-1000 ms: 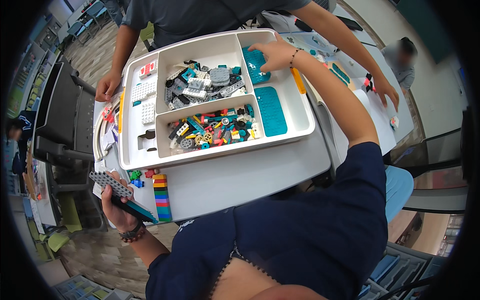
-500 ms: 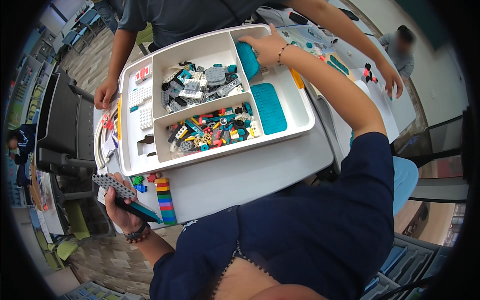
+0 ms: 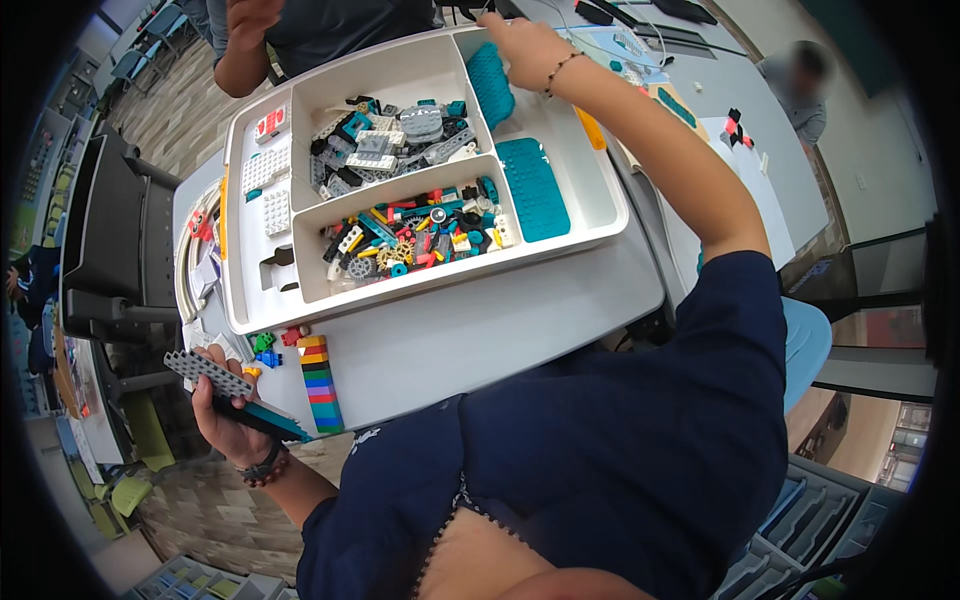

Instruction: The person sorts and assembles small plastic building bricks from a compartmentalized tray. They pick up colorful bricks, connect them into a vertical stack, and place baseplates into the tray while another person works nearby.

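My left hand (image 3: 226, 425), off the tray's near left corner, grips a stack of building plates: a grey studded plate (image 3: 208, 372) above a black and teal one (image 3: 275, 420). My right hand (image 3: 528, 52) reaches across to the far side of a white sorting tray (image 3: 420, 290). Its fingers lie at the tray's far rim, beside a teal studded plate (image 3: 490, 88) tilted in the far compartment; their grip is partly hidden. Another teal plate (image 3: 535, 190) lies flat nearer me. Grey and white bricks (image 3: 385, 145) and mixed coloured pieces (image 3: 415, 235) fill two compartments.
A column of coloured bricks (image 3: 319, 385) and small figures (image 3: 265, 350) sit before the tray. A person's hand (image 3: 250, 25) is raised beyond it. Papers (image 3: 745, 200) and red-black pieces (image 3: 735, 128) lie on the right table. A black chair (image 3: 120, 240) stands left.
My right hand has moved farther away, toward the tray's far rim. The other person's hand has left the tray's left side and risen; their other arm has left the right table. My left hand keeps its plates.
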Motion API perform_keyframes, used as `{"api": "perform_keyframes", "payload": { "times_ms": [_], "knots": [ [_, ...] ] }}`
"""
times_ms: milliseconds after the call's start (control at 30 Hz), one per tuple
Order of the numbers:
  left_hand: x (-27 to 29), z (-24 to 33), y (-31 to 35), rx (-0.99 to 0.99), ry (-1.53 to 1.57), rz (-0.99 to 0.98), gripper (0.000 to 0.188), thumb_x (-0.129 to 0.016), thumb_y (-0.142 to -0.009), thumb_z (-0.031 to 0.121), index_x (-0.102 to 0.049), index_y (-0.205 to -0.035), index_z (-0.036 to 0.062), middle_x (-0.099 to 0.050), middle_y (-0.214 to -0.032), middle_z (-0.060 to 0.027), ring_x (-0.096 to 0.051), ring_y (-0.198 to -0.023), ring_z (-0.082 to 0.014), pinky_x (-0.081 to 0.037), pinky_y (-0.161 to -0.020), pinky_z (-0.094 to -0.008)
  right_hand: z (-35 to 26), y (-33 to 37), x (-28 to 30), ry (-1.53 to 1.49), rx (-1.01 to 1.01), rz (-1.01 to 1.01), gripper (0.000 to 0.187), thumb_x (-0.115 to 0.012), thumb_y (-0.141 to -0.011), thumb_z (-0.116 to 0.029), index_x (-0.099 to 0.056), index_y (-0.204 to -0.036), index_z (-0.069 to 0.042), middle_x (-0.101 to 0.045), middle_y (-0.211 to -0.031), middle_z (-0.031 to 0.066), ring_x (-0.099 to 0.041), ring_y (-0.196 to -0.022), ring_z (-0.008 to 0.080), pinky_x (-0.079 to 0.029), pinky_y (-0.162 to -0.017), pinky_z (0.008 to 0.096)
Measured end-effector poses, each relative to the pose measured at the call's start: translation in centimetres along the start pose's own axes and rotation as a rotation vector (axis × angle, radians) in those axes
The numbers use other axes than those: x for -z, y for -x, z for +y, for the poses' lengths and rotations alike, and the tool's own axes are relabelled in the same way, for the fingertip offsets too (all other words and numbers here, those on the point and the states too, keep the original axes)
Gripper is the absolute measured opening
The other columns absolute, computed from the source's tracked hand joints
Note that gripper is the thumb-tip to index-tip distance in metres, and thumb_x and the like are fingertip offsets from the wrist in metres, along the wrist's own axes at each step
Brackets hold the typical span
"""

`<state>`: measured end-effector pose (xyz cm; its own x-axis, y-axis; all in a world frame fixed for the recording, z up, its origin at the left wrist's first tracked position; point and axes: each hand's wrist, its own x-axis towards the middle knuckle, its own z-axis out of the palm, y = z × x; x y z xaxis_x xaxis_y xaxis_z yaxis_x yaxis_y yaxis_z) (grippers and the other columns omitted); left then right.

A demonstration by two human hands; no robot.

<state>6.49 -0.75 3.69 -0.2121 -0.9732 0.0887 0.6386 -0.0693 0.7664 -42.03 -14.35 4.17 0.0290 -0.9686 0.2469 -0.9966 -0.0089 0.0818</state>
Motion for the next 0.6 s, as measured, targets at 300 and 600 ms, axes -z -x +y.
{"api": "perform_keyframes", "payload": {
  "times_ms": [300, 600],
  "knots": [
    [-0.7, -0.2, -0.5, 0.008, -0.032, 0.003, 0.022, -0.051, -0.087, 0.011, -0.037, -0.102, 0.0017, -0.039, -0.084, -0.0046, -0.037, -0.060, -0.0076, -0.039, -0.050, -0.0215, 1.8, 1.0, 2.8, -0.176, -0.099, -0.159, 0.029, -0.056, -0.074, -0.009, -0.059, -0.103, -0.008, -0.065, -0.090, 0.0151, -0.064, -0.083, 0.0294, -0.052, -0.073, 0.0383],
    [-2.0, -0.6, -1.1, 0.005, -0.055, 0.035, 0.022, -0.053, -0.085, 0.011, -0.039, -0.097, -0.0004, -0.041, -0.081, -0.0049, -0.040, -0.055, -0.0077, -0.039, -0.048, -0.0216, -0.4, 4.1, 1.3, -0.008, 0.052, -0.102, 0.035, -0.060, -0.078, -0.023, -0.056, -0.112, -0.014, -0.066, -0.085, 0.0142, -0.065, -0.078, 0.0281, -0.052, -0.073, 0.0377]
  ]
}}
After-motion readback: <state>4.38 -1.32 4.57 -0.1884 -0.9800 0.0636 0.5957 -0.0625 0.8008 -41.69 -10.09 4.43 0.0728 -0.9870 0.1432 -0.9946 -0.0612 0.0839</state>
